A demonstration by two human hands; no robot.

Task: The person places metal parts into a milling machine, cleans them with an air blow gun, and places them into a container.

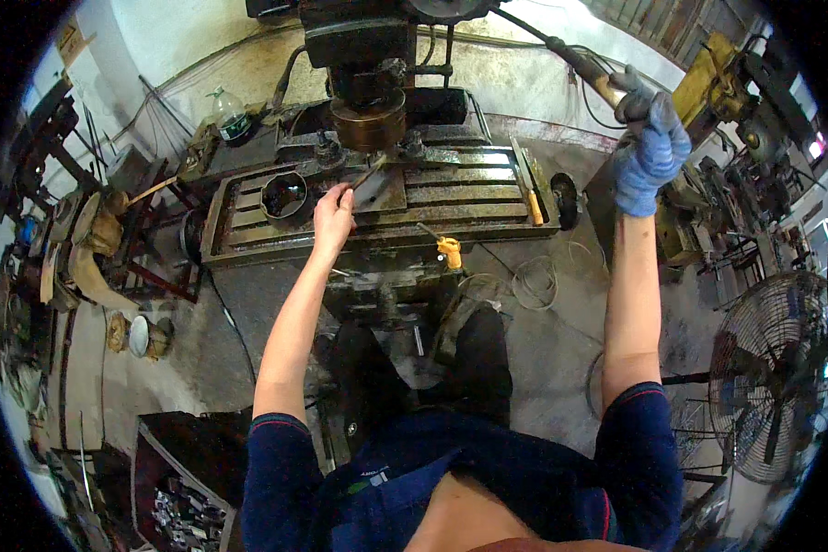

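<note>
My bare left hand (334, 221) pinches a thin brush-like stick (369, 172), its far end close beneath the round brass-coloured cutter head (368, 124) of a milling machine. Beside that hand, on the slotted machine table (465, 195), stands a round tin (266, 204) with dark liquid in it. A flat metal plate (386, 198) lies under the cutter head. Raised at the right, my right hand (651, 152) wears a blue-grey glove and is wrapped round the end of a long machine lever (587, 72).
A yellow air gun (448, 250) hangs at the table's front edge. A yellow-handled file (534, 204) lies at the table's right end. A caged fan (771, 377) stands right, a clear bottle (229, 118) back left. A hose (534, 285) coils on the floor; a box (147, 460) holds metal parts.
</note>
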